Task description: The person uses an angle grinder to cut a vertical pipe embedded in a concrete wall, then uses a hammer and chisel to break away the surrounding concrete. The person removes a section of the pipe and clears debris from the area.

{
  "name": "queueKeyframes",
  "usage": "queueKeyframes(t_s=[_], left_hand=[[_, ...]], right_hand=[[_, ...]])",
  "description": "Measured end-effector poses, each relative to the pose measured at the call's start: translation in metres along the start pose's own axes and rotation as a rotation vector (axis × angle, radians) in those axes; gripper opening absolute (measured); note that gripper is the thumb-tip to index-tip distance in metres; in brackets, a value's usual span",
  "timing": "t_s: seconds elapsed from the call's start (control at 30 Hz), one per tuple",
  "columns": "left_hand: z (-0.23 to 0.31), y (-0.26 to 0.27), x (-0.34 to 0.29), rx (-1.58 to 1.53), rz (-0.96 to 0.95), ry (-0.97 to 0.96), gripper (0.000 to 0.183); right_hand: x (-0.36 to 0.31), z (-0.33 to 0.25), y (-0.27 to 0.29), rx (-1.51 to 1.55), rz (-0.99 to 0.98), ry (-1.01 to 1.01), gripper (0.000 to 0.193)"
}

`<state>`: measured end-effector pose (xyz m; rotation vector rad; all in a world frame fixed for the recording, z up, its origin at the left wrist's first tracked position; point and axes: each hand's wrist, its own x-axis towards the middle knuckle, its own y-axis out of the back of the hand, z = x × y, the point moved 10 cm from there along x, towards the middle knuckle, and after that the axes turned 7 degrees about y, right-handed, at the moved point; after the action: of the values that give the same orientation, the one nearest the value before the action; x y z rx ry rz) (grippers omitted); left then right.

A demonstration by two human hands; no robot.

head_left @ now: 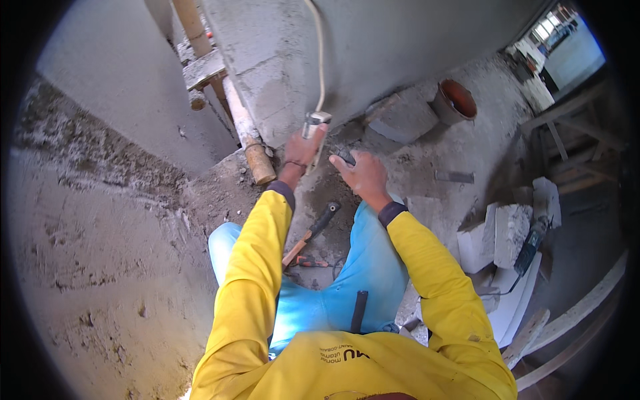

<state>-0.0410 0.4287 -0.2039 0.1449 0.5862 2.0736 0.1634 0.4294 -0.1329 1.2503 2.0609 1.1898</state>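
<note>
My left hand (301, 155) is closed around a white socket strip (318, 119), from whose far end a pale cable (321, 60) runs up along the grey wall. Just to its right, my right hand (365, 176) grips a small dark plug (345, 157) between thumb and fingers. The plug and the strip are apart. Between my knees on the dusty floor lies a hammer (312, 233) with a dark grip. Beside it rests a red-and-black hand tool (309, 262), its kind unclear.
A wooden pole (249, 137) leans at the left of the wall. An orange-brown bucket (456, 100) stands beside a pale block (404, 119). At right are broken white blocks (512, 230), a dark green power tool (531, 245), planks (567, 313) and a wooden frame (567, 130).
</note>
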Motion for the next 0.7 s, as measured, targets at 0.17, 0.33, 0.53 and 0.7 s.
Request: queueKeyframes(t_s=[0.17,0.33,0.53,0.7], left_hand=[[0.02,-0.014,0.007,-0.016,-0.084,-0.155,0.063],[0.019,-0.025,0.021,0.017,-0.034,-0.273,0.069],[-0.009,0.018,-0.008,0.117,0.108,-0.4,0.064],[-0.052,0.058,-0.061,0.277,0.0,-0.274,0.061]], right_hand=[[-0.011,0.083,0.085,-0.064,0.185,0.031,0.06],[-0.021,0.194,0.3,-0.729,0.245,0.003,0.057],[-0.065,0.16,0.428,-0.999,0.484,0.022,0.045],[-0.127,0.251,0.119,-0.49,-0.292,-0.254,0.033]])
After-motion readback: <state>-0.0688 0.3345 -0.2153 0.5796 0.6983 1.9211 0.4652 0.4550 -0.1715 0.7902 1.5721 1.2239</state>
